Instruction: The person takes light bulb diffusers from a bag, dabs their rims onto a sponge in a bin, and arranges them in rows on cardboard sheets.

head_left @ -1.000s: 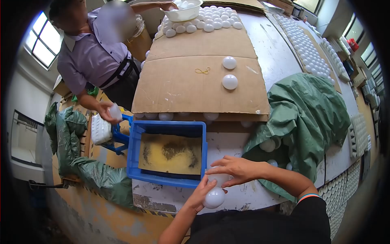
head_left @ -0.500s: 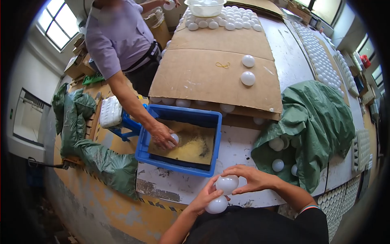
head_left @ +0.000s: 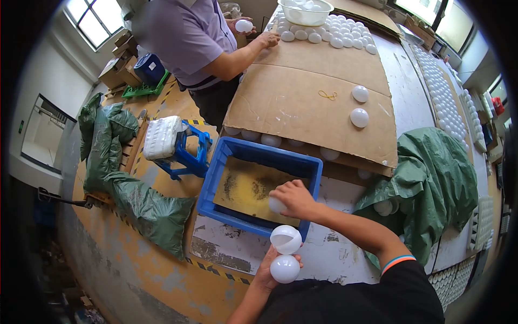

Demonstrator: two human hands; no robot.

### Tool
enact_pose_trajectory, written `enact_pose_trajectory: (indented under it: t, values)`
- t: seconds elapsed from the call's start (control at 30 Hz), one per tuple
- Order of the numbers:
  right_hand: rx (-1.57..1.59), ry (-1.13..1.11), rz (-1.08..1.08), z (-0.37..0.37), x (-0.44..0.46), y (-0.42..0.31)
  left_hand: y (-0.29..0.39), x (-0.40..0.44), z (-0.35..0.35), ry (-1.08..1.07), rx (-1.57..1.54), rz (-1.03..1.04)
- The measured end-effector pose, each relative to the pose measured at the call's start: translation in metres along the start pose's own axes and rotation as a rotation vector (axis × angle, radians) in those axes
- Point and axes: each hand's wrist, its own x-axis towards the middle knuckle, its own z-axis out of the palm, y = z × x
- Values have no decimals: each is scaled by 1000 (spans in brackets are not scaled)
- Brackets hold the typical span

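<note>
Two white globes, an upper one (head_left: 285,239) and a lower one (head_left: 285,269), rest in my left hand (head_left: 266,270), whose fingers curl round them from below. The upper globe shows an opening or cut-out on its face. Over the near right part of a blue bin (head_left: 259,220), my right hand (head_left: 293,201) is closed on another white globe (head_left: 277,205). A yellowish sheet with dark smudges (head_left: 243,186) lies inside the bin.
A co-worker (head_left: 189,40) stands at the far left, holding a globe and touching the cardboard (head_left: 318,70). Two globes lie on it, many more beyond. Green cloth (head_left: 437,183) is at right; a blue stool (head_left: 189,154) stands left.
My right hand has moved from the upper globe to over the bin. The co-worker's hand has left the bin and reaches the far cardboard. The view has shifted left.
</note>
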Motion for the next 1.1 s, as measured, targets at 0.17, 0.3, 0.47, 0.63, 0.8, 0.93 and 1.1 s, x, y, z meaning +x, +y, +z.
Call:
enact_pose_trajectory:
  t: [0.17,0.3,0.47,0.63,0.8,0.93,1.1]
  values:
    - [-309,-156,-101,18,10,3,10,3,-5,-53,70,27]
    - [-29,360,181,-97,-28,19,13,4,2,91,297,31]
    - [-215,390,800,-140,-114,145,15,40,19,20,442,-1]
    - [-177,724,755,-129,-101,227,-10,58,36,34,571,3]
    - [265,777,533,-138,-112,160,-22,61,45,66,688,43]
    - [800,-50,142,-131,-159,21,-41,49,47,109,738,64]
    - [772,-217,81,-93,-184,-19,-42,29,48,-112,1046,-22]
